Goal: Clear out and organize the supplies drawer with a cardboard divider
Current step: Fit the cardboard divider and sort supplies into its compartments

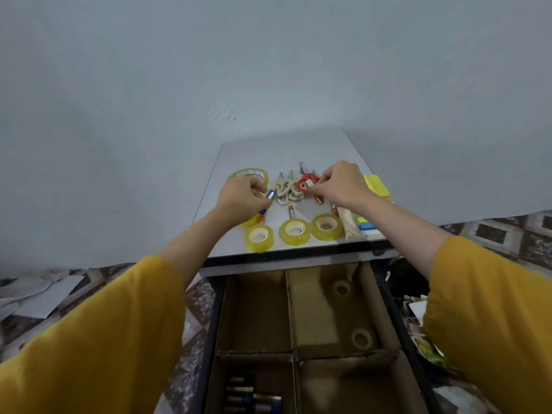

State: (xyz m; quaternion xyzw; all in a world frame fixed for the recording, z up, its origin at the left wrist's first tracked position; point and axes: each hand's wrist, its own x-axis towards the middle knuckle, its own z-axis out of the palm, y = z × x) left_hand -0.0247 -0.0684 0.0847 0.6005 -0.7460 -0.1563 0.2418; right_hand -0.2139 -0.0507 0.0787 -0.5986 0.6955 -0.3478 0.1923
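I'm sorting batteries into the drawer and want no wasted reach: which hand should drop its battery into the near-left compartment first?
Left, probably. The left hand already grips a blue battery and sits on the side of the battery compartment; the right hand would have to cross over.

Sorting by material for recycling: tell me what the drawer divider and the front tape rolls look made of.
Drawer divider: brown corrugated cardboard, matte, with raw cut edges. Tape rolls: glossy yellowish translucent plastic film, apparently wound on pale cores, probably card.
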